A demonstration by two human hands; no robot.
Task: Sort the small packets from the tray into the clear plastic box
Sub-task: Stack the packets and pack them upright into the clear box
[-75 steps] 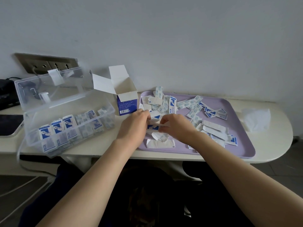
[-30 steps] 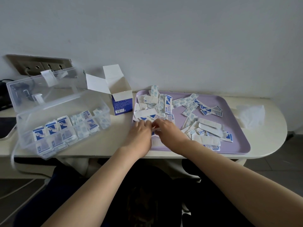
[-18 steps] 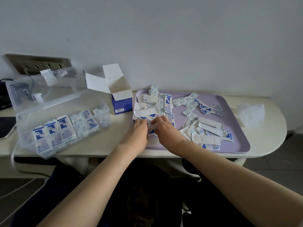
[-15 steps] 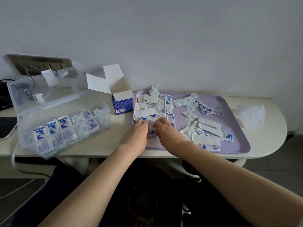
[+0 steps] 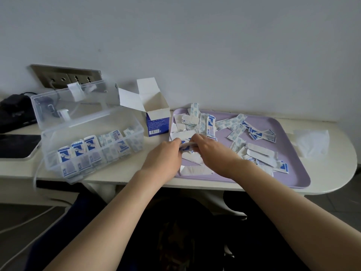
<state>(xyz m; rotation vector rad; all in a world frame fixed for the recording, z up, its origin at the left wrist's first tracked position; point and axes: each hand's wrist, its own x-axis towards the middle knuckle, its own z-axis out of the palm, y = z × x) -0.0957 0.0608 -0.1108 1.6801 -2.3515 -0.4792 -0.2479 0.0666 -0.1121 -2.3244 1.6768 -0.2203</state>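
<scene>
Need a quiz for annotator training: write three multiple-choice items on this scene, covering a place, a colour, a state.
1. Where does the open white-and-blue cardboard carton stand?
A. Between the clear plastic box and the flat plastic tray
B. On the tray
C. Inside the box
2. What colour is the tray?
A. Green
B. Lilac
C. Red
3. What do the left hand and right hand do?
A. Lie flat
B. Grip small blue-and-white packets between them
C. Lift the box lid
Answers: 1 A, it sits between both; 2 B, its bare floor is lilac; 3 B, both clasp a packet bundle.
</scene>
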